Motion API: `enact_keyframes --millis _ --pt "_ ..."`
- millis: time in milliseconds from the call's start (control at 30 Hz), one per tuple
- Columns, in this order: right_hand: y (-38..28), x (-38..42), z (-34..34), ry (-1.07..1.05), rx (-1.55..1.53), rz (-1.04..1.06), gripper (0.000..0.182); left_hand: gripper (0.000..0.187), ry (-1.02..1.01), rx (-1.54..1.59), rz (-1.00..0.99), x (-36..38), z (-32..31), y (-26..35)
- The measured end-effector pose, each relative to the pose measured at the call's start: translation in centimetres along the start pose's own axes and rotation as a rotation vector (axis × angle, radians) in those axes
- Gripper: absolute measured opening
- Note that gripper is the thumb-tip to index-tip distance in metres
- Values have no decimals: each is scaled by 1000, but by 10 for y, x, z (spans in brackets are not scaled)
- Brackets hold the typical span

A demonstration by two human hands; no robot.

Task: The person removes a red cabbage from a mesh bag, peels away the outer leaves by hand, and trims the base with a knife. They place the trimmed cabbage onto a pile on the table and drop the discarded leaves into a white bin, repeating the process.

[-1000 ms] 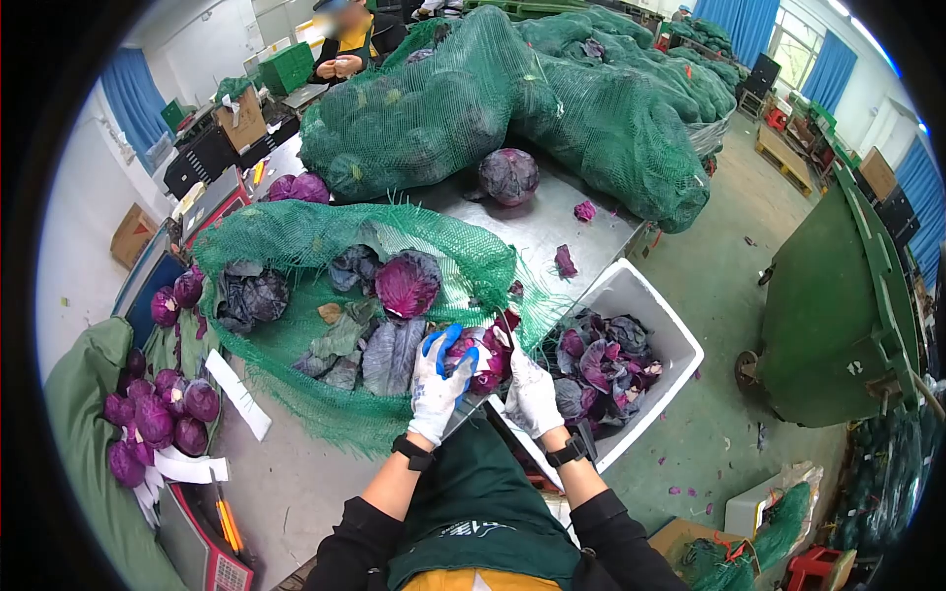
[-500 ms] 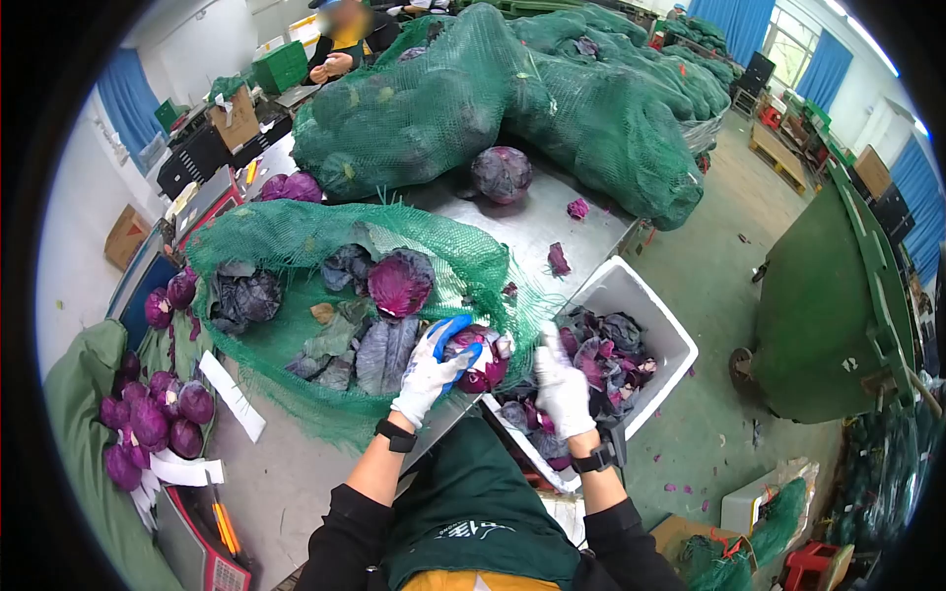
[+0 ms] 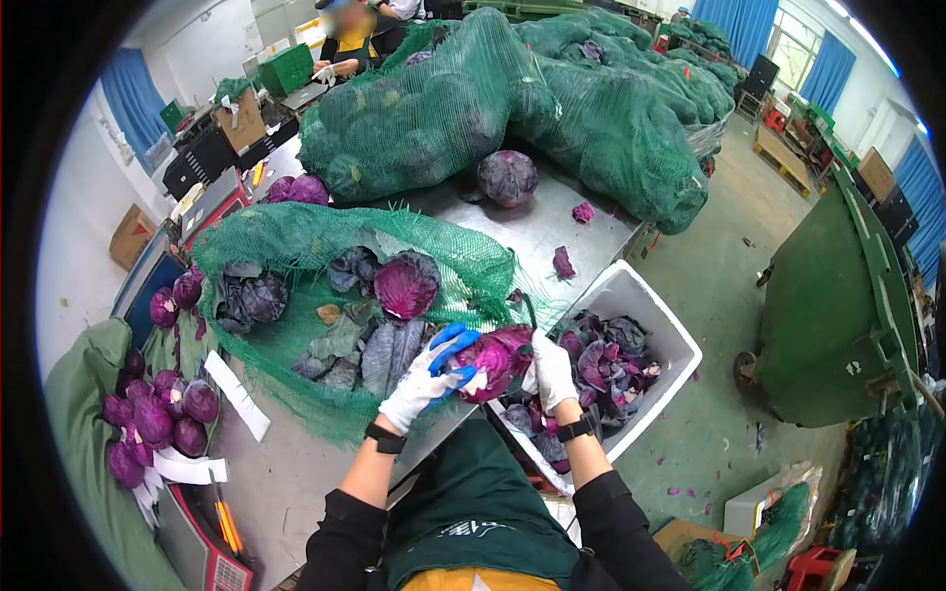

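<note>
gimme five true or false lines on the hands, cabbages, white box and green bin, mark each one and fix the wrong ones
1. The left hand holds a purple cabbage. True.
2. Both hands are bare. False: the left hand and the right hand are both in gloves.
3. The white box holds only whole, uncut cabbages. False: loose leaves lie in it.
4. One loose cabbage sits on the metal table, just outside the filled green net sacks. True.
5. The wheeled green bin stands on the table. False: it stands on the floor, to the right of the white box.
</note>
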State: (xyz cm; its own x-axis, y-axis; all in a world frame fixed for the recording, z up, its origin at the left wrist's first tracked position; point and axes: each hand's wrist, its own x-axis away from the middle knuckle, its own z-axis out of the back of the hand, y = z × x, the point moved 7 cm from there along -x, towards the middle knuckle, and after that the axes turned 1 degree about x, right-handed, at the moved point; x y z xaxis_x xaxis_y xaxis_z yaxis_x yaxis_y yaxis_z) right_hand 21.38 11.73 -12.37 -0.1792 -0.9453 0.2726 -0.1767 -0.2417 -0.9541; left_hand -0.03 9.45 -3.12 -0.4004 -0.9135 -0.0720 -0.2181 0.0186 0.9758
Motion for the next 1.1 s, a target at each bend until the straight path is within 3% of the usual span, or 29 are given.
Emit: enact_keyframes --millis 67,167,200,267,300,333,400,433,467,500,533,567,600,633,667,700,733,767,833,900,933,967,1067,1100 --pt "17 -2 12 58 4 -38 44 58 -32 -318 -1 10 13 7" --pt "4 24 2 36 21 11 43 64 68 -86 193 23 18 18" --pt "0 28 -4 32 101 127 40 65 140 -44 268 27 18 14" --pt "2 27 -18 -34 219 373 40 71 256 -533 -37 24 4 20" --pt "-13 36 -25 -66 207 303 40 75 297 -628 41 24 -13 28" --pt "-33 46 -28 -72 207 308 40 74 369 -841 -58 24 -9 16" --pt "-30 54 -32 -158 391 -115 52 77 359 -972 -111 24 -11 15" --pt "-27 49 -34 -79 542 106 63 77 362 -971 -112 23 -10 13" --pt "-12 46 -37 -102 663 179 71 78 351 -701 -121 25 -7 8" --pt "-5 46 -44 -37 666 271 64 78 335 -432 -132 26 -4 3" --pt "8 44 -49 29 668 368 57 78 335 -433 -134 25 -1 1" --pt "25 34 -49 7 459 397 44 78 350 -455 -143 25 5 2" --pt "11 37 -48 2 458 406 44 78 368 -478 -155 25 14 1" --pt "2 43 -47 -78 340 152 34 78 370 -441 -181 25 28 -5" --pt "4 49 -48 -160 221 -102 24 71 394 -176 -90 26 39 -14" --pt "2 45 -43 -107 233 53 13 67 416 5 -37 31 38 -5" --pt "-5 47 -34 -83 240 97 12 63 435 188 12 35 36 3" --pt "20 26 -16 -38 226 193 11 63 420 264 -58 36 49 -4" --pt "-25 40 16 70 121 45 8 65 376 552 -101 39 36 10" --pt "-40 31 59 206 223 205 7 67 381 619 -160 45 45 17" --pt "-5 4 96 319 296 270 7 67 317 872 -108 48 42 17" --pt "-35 26 95 342 189 120 7 68 240 1119 -65 51 40 21" --pt "-30 13 124 269 28 187 12 68 241 1099 -162 78 69 72" --pt "-37 19 125 301 34 153 17 69 316 967 -209 93 90 88"
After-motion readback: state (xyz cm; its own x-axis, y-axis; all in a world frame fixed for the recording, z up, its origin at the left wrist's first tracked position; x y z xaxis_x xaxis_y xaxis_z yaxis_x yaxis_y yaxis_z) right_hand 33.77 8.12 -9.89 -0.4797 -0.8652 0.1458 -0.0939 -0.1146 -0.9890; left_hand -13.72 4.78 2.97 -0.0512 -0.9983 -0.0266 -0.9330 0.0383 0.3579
